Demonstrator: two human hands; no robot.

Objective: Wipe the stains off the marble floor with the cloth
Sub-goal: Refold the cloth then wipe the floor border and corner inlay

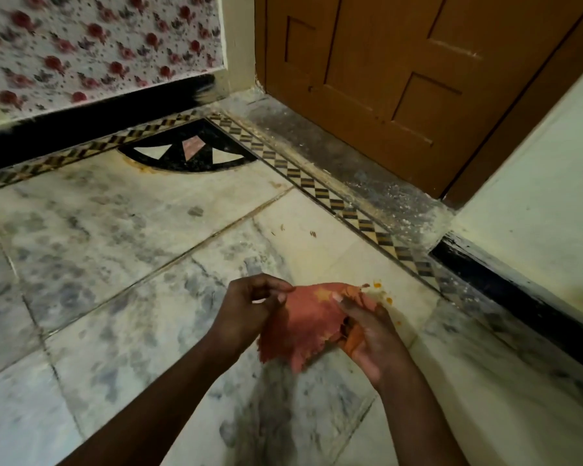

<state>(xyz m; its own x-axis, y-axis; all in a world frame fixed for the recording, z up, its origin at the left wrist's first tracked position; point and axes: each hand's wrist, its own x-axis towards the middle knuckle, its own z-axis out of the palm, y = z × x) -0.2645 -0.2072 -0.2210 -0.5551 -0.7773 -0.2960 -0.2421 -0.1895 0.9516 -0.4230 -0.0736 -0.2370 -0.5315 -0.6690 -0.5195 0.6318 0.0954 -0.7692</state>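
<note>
A reddish-pink cloth (307, 322) with a yellow star print hangs between both hands, above the marble floor (122, 250). My left hand (249, 306) pinches the cloth's upper left edge. My right hand (367, 331) grips its right side, palm turned up, with orange smears on the fingers. Orange stains (382, 294) dot the floor just beyond the cloth, near the patterned border. A few small brown specks (312, 233) lie farther out on the same slab.
A brown wooden door (418, 79) stands ahead at the right, with a dusty grey threshold (334, 156) before it. A checkered border strip (317, 186) and a black inlay (186, 149) mark the corner. Black skirting (519, 297) runs along the right wall; floral wallpaper (98, 45) covers the left.
</note>
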